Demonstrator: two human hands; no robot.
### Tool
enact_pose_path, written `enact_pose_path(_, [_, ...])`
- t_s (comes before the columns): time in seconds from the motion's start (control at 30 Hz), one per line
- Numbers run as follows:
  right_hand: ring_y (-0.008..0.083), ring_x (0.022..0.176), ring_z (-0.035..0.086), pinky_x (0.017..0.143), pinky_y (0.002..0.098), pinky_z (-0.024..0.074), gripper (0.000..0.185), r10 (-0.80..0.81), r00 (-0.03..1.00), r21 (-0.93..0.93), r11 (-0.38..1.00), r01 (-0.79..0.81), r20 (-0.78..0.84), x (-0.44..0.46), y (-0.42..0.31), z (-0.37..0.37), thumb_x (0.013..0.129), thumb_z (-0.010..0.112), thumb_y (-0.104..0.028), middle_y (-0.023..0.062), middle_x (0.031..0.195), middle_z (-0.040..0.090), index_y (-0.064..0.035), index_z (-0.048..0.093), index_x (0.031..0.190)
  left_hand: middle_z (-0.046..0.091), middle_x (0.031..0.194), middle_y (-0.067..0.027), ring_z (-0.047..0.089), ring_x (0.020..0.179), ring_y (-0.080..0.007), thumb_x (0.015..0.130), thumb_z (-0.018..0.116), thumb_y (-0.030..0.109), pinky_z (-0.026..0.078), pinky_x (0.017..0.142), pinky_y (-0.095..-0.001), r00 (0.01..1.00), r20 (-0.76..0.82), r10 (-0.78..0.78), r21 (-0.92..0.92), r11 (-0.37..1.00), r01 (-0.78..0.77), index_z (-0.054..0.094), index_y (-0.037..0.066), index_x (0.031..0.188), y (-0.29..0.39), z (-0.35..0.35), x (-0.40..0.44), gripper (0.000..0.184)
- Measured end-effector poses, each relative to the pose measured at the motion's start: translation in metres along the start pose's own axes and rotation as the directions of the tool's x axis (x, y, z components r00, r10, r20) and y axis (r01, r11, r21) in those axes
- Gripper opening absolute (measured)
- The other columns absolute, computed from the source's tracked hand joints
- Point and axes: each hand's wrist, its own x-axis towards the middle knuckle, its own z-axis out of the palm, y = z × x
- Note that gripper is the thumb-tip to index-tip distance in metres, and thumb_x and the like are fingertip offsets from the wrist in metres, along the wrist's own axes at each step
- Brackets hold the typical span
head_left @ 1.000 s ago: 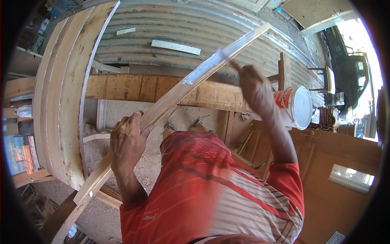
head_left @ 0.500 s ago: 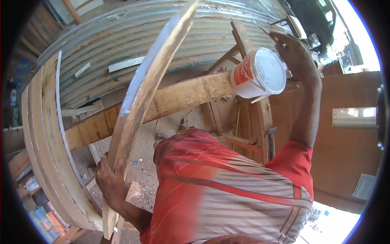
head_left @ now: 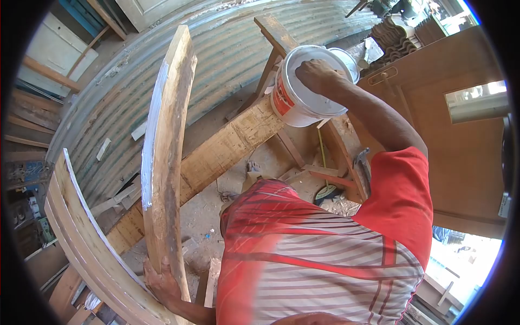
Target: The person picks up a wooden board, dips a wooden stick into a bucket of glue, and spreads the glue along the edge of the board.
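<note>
My left hand [head_left: 162,283] is closed around the lower end of a long, curved wooden plank [head_left: 168,162], held up at a slant. White paste coats the upper part of the plank's left edge. My right hand [head_left: 318,76] reaches into the mouth of a white plastic bucket [head_left: 300,111] with a red label. Its fingers are curled; what they hold is hidden. The bucket stands on a thick wooden beam [head_left: 230,146], which passes behind the plank. To the left, several curved boards [head_left: 81,227] lie side by side, the nearest with a white edge.
Corrugated metal sheets [head_left: 216,65] line the far side. A wooden trestle [head_left: 276,35] stands by the bucket, and a hammer [head_left: 362,162] hangs on the frame below. At right is a brown door [head_left: 417,119]. Wood scraps and shavings litter the floor.
My right hand has come down from beyond the bucket, where a thin tool stuck out of it, into the bucket's mouth. The plank has swung more upright, and the view has shifted.
</note>
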Motion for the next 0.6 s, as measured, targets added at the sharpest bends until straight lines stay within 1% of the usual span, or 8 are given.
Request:
enact_pose_path(0.17, [0.0352,0.089,0.077,0.078,0.0454,0.0603,0.015,-0.076,0.992,0.089,0.994,0.067,0.102,-0.021,-0.015,-0.031,0.086,0.066,-0.011,0.0202,0.096,0.077,-0.0031,0.079,0.088,0.064,0.12,-0.0356,0.059,0.111,-0.0544,0.098,0.067,0.047,0.045,0.098,-0.056,1.0,0.005,0.003,0.04,0.999,-0.003,0.056,-0.011,0.134,0.013,0.001,0.0,0.068])
enact_pose_path(0.27, [0.0303,0.081,0.074,0.079,0.0446,0.0565,0.015,-0.197,0.941,-0.05,0.98,0.191,-0.275,-0.023,-0.009,0.025,0.089,0.061,-0.012,0.0133,0.086,0.074,-0.0106,0.075,0.083,0.065,0.114,-0.0354,0.061,0.107,-0.0548,0.097,0.068,0.043,0.046,0.095,-0.0557,0.998,0.068,0.017,-0.117,0.993,-0.009,0.058,-0.011,0.131,0.002,0.001,0.003,0.065])
enact_pose_path(0.3, [0.0307,0.089,0.075,0.082,0.0452,0.057,0.016,-0.171,0.958,-0.055,0.985,0.162,-0.231,-0.022,-0.013,0.024,0.088,0.062,-0.012,0.0153,0.092,0.076,-0.0079,0.077,0.087,0.066,0.112,-0.0353,0.061,0.105,-0.055,0.097,0.069,0.042,0.047,0.094,-0.0554,0.996,0.083,0.031,-0.203,0.979,-0.014,0.058,-0.012,0.13,0.0,0.003,0.009,0.063])
enact_pose_path(0.33, [0.0326,0.094,0.076,0.084,0.0468,0.0578,0.018,-0.032,0.997,0.088,0.996,0.026,0.066,-0.014,-0.023,-0.006,0.089,0.062,-0.01,0.0191,0.096,0.077,-0.0043,0.079,0.09,0.063,0.123,-0.034,0.059,0.115,-0.0529,0.096,0.068,0.044,0.045,0.101,-0.0539,0.989,0.143,-0.048,-0.157,0.985,0.071,0.057,-0.009,0.136,0.017,-0.008,0.014,0.067])
enact_pose_path(0.43, [0.0336,0.086,0.076,0.075,0.0449,0.059,0.022,-0.198,0.98,0.129,0.972,0.197,-0.008,-0.022,-0.006,-0.013,0.093,0.064,-0.018,0.0169,0.091,0.078,-0.0048,0.08,0.086,0.057,0.146,-0.0314,0.054,0.135,-0.0488,0.096,0.066,0.051,0.042,0.114,-0.051,0.938,0.26,-0.231,-0.005,0.971,0.241,0.053,-0.003,0.148,0.048,-0.03,0.012,0.076])
enact_pose_path(0.53, [0.0302,0.079,0.075,0.07,0.0425,0.0569,0.03,-0.141,0.964,0.244,0.966,0.084,0.227,-0.023,0.006,-0.036,0.095,0.068,-0.031,0.0139,0.086,0.077,-0.0042,0.079,0.086,0.056,0.147,-0.0308,0.054,0.134,-0.0482,0.095,0.066,0.054,0.043,0.113,-0.0514,0.952,0.228,-0.204,-0.017,0.977,0.214,0.054,-0.003,0.148,0.031,-0.016,0.011,0.079])
enact_pose_path(0.57, [0.0272,0.071,0.072,0.065,0.0411,0.0545,0.041,-0.106,0.943,0.424,0.905,-0.041,0.316,-0.028,0.012,-0.048,0.095,0.07,-0.041,0.0128,0.081,0.076,-0.0025,0.078,0.085,0.056,0.147,-0.0303,0.054,0.134,-0.0476,0.094,0.067,0.056,0.043,0.113,-0.0511,0.961,0.204,-0.185,-0.058,0.978,0.2,0.054,-0.002,0.148,0.029,-0.015,0.009,0.081])
enact_pose_path(0.6, [0.0247,0.073,0.072,0.066,0.0397,0.055,0.035,-0.095,0.951,0.463,0.885,-0.054,0.293,-0.041,0.015,-0.063,0.098,0.068,-0.036,0.012,0.08,0.075,-0.0026,0.078,0.091,0.056,0.148,-0.0298,0.055,0.134,-0.0469,0.093,0.068,0.058,0.044,0.112,-0.0509,0.969,0.178,-0.168,-0.099,0.977,0.188,0.054,-0.002,0.148,0.026,-0.012,0.008,0.082])
